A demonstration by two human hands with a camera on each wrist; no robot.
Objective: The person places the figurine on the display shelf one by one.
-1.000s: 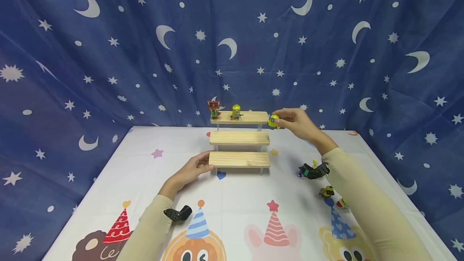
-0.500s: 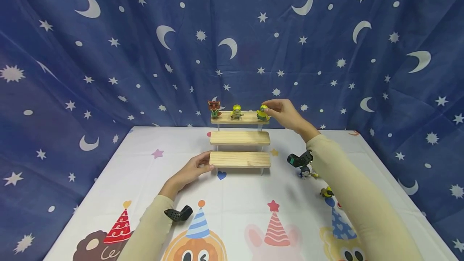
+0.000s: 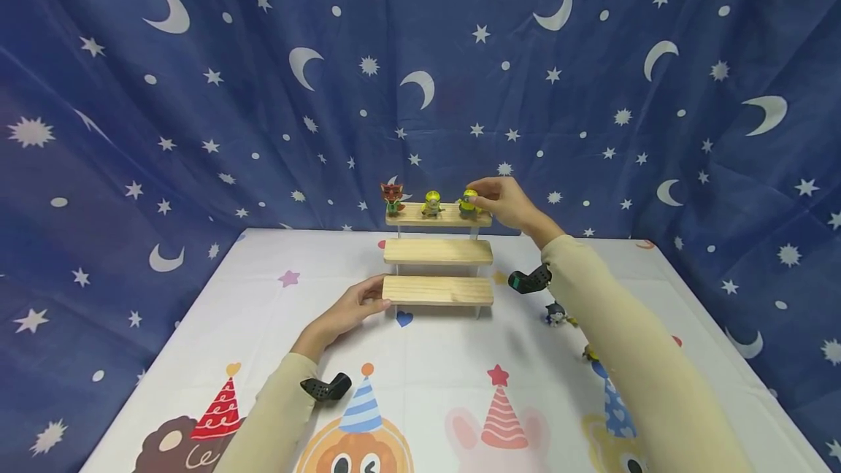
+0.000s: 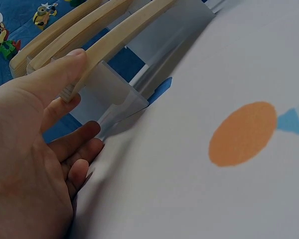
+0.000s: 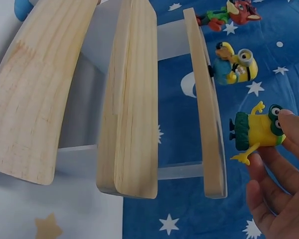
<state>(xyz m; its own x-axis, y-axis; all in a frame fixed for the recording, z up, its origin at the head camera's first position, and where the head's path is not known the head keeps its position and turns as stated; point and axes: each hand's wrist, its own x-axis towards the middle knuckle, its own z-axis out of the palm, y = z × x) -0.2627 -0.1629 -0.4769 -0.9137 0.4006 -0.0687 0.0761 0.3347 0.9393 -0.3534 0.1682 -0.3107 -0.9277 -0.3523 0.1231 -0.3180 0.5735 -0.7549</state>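
A three-step wooden display stand [image 3: 437, 251] with clear supports stands on the table. My left hand [image 3: 350, 311] grips the left end of its lowest step [image 4: 114, 42], thumb on top and index finger beneath. My right hand [image 3: 511, 204] pinches a yellow minion figurine [image 5: 256, 130] in green by its head, above the right end of the top step [image 5: 207, 109]. A narrow gap shows between its feet and the wood in the right wrist view. On that same step stand a red fox figurine [image 3: 392, 201] at the left and another minion figurine [image 3: 431, 204] mid-step.
Right of the stand, a dark-and-white figurine [image 3: 555, 314] and a yellow one [image 3: 590, 353] lie on the table, partly covered by the right sleeve [image 3: 631, 334]. A starry blue curtain [image 3: 263, 130] hangs close behind the stand. The tablecloth [image 3: 263, 327] carries printed animals.
My right hand has brought the green-clad minion figurine from beside the top step leftward to above its right end. My left hand has kept its grip on the lowest step.
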